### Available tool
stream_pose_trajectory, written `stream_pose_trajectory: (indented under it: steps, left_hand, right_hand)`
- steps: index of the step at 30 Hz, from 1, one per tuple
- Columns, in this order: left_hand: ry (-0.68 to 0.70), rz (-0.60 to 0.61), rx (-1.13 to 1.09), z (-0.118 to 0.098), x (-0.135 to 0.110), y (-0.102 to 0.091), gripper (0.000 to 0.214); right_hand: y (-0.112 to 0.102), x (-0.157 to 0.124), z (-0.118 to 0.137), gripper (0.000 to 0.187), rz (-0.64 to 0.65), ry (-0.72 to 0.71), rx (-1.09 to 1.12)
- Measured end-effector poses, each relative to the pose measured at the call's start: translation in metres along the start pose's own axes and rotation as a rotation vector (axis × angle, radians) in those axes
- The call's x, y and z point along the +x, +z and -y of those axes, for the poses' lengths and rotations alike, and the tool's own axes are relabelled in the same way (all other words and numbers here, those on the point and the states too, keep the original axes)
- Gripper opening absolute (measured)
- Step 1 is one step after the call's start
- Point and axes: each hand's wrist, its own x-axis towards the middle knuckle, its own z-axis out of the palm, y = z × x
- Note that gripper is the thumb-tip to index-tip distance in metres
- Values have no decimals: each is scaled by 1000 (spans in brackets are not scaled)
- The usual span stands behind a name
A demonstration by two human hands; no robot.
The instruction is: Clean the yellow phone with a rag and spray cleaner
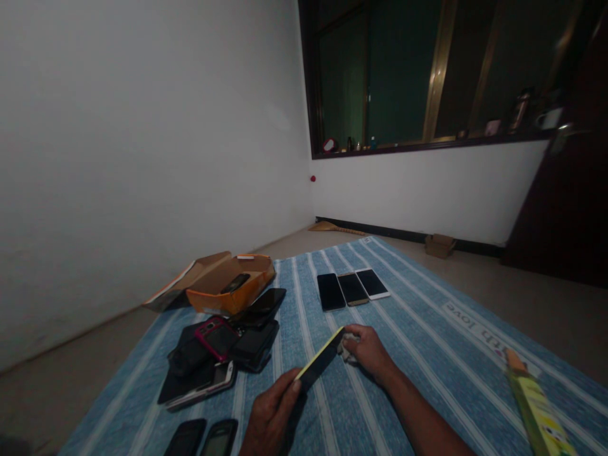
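A dark phone with a pale yellow edge (319, 362) is tilted above the striped bedsheet. My left hand (272, 408) is closed on its near end, thumb and fingers pinching the corner. My right hand (370, 351) is closed around a crumpled greyish cloth (349, 349) at the phone's far end, its fingers touching the top corner. Beyond the hands lie three phones in a row: a black one (331, 292), a gold-edged one (353, 289) and a white one (373, 283). Left of my left hand is a pile of old phones, with a pink-framed phone (218, 338) on top.
Behind the pile stands an open orange cardboard box (228, 294) with a phone inside. Two older phones, one of them a dark handset (220, 437), lie at the front edge. A yellow-green bottle (539, 408) lies at the right on the blue striped sheet (418, 354).
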Motion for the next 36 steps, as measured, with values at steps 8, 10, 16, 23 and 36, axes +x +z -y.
stream_pose_trajectory:
  steps: [8, 10, 16, 23, 36]
  left_hand:
    - [-5, 0, 18, -1, 1, 1, 45]
    - [-6, -8, 19, -1, 0, 1, 44]
    - [10, -10, 28, 0, 1, 1, 41]
    - [22, -26, 24, 1, 1, 1, 40]
    - [7, -1, 5, -4, 2, 1, 41]
  right_hand:
    - [-1, 1, 0, 32, -2, -22, -19]
    - [-2, 1, 0, 31, 1, -25, -22]
    - [-1, 1, -1, 32, 3, -22, -21]
    - [-1, 1, -1, 32, -11, -25, -18]
    - [0, 1, 0, 27, -6, -23, -3]
